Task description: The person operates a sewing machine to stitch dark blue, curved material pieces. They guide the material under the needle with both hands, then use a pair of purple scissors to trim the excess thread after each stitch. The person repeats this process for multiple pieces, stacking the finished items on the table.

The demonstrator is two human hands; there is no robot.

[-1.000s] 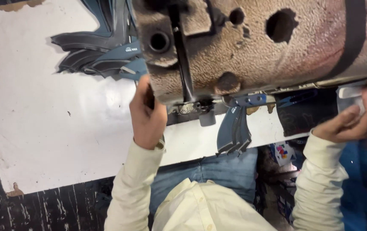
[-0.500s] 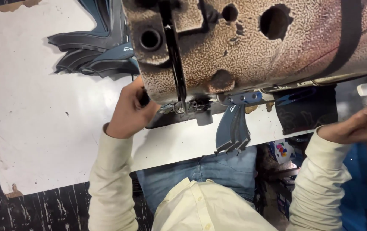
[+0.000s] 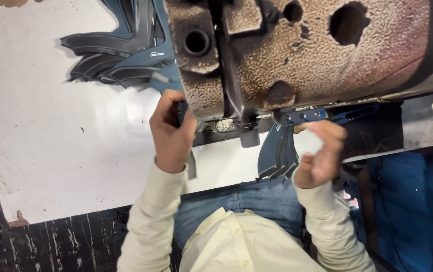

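**Two hands at a sewing machine, seen from above**

Left hand (image 3: 172,132): grip clenched on a dark blue cut piece (image 3: 182,112), held just beside the worn, mottled sewing machine (image 3: 327,55) where its needle end meets the near edge of the white surface (image 3: 50,151). A grey strip (image 3: 191,166) hangs below this hand; whether the hand holds it cannot be told.

Right hand (image 3: 321,157): fingers curled, blurred; whether the grip grasps anything cannot be told. It sits just under the blue metal bracket (image 3: 299,117) on the machine's underside, touching or just beside a bundle of dark blue pieces (image 3: 277,158) that hangs over the near edge of the surface.

Stack of dark cut pieces (image 3: 118,55): lying on the surface toward its far edge, against the machine's left end.

Clothing: cream sleeves, blue trousers
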